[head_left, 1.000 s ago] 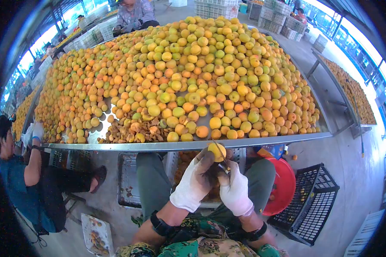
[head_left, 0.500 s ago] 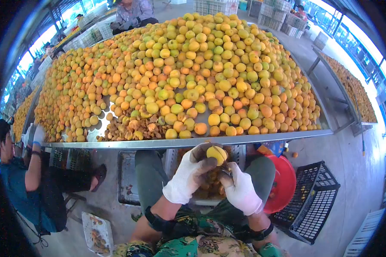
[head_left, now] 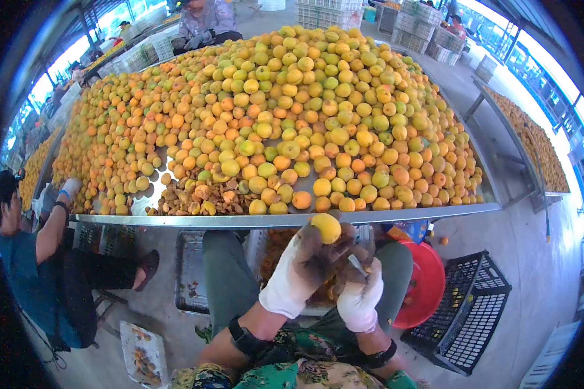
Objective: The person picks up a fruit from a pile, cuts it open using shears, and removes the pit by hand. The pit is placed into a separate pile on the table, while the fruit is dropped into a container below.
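My left hand point(head_left: 296, 269), in a stained white glove, grips a yellow apricot point(head_left: 326, 228) near its fingertips, just below the table's metal front edge. The glove's palm and fingers are dark with dirt. Closed around a small knife point(head_left: 357, 264) is my right hand point(head_left: 361, 295), also gloved; the short blade shows above the fist, pointing up and left, apart from the fruit. Beyond both hands, a large heap of apricots point(head_left: 292, 123) covers the metal table point(head_left: 279, 219). A pile of brown, cut scraps point(head_left: 201, 196) lies at its front edge.
A red basin point(head_left: 425, 285) and a black crate point(head_left: 464, 311) stand on the floor at right. Metal tray point(head_left: 191, 272) and a white tray point(head_left: 141, 353) lie at left. One co-worker point(head_left: 39, 259) sits at left, another point(head_left: 207, 26) behind the heap.
The knife has come away from the apricot, and my right hand has turned and dropped slightly. My left hand has shifted right and rolled, bringing the apricot up against the table edge.
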The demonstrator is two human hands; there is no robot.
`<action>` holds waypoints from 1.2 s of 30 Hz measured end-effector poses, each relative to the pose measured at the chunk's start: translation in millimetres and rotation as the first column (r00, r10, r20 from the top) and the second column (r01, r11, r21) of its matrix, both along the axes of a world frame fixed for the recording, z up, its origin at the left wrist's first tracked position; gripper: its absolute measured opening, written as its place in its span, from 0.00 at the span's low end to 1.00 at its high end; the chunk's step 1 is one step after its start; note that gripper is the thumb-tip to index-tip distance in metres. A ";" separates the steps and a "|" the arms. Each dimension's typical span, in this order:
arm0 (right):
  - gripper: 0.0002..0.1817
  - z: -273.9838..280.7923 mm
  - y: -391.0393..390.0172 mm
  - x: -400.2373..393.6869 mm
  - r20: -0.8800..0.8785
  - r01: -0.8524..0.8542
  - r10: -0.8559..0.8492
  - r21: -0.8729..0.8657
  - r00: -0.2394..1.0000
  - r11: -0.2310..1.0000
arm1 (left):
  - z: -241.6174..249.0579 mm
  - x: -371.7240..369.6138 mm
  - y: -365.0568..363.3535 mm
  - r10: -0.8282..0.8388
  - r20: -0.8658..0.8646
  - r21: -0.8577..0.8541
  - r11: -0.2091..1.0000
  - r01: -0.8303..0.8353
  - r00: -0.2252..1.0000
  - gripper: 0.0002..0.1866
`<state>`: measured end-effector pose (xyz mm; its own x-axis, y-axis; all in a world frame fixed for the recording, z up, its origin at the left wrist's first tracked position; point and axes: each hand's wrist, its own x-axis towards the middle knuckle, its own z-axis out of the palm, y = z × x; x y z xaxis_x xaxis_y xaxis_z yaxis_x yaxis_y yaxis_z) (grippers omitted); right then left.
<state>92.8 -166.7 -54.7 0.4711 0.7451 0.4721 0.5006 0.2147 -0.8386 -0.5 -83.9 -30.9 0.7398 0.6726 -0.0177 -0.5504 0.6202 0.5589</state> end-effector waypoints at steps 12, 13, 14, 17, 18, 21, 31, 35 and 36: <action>0.17 13.6 0.0 10.6 0.112 -0.053 0.076 -0.193 0.991 0.980 | 0.0 -4.0 4.0 0.024 -0.290 0.358 0.930 0.086 0.957 0.37; 0.17 13.0 -0.6 10.4 0.112 -0.053 0.076 -0.194 0.991 0.980 | -4.1 -2.6 1.8 -0.006 -0.237 0.266 0.961 0.071 0.971 0.37; 0.16 11.8 -1.3 10.2 0.114 -0.038 0.068 -0.245 0.991 0.969 | -5.6 -1.7 0.5 -0.030 -0.181 0.171 0.983 0.061 0.983 0.37; 0.16 8.2 -1.8 4.6 0.133 0.023 0.015 -0.283 0.991 0.959 | 3.2 -1.1 0.2 -0.027 -0.214 0.202 0.977 0.072 0.977 0.33; 0.15 7.2 -2.0 2.2 0.150 0.067 -0.026 -0.271 0.988 0.960 | 1.7 -1.1 0.2 -0.029 -0.213 0.202 0.977 0.073 0.977 0.33; 0.15 14.8 -4.6 -1.7 0.035 0.026 -0.014 -0.357 0.999 0.934 | 3.5 -5.2 4.0 -0.009 -0.248 0.150 0.988 0.048 0.969 0.27; 0.16 -4.2 -6.0 11.4 -0.084 -0.160 0.140 -0.340 0.987 0.926 | -11.6 -2.0 -1.4 0.016 -0.296 0.153 0.988 0.031 0.955 0.28; 0.17 3.9 -7.1 5.6 -0.209 -0.193 0.139 -0.269 0.968 0.944 | -13.6 -5.6 -4.8 0.004 -0.177 -0.023 1.000 -0.008 0.984 0.29; 0.18 8.9 -8.1 8.1 -0.214 -0.213 0.159 -0.260 0.964 0.942 | -8.8 -11.1 1.3 -0.028 -0.256 0.125 0.990 0.062 0.966 0.27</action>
<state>100.9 -174.9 -45.8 0.3712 0.9163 0.1504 0.3028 0.0337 -0.9525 -11.6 -82.6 -39.7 0.7519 0.6478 -0.1226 -0.3538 0.5534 0.7541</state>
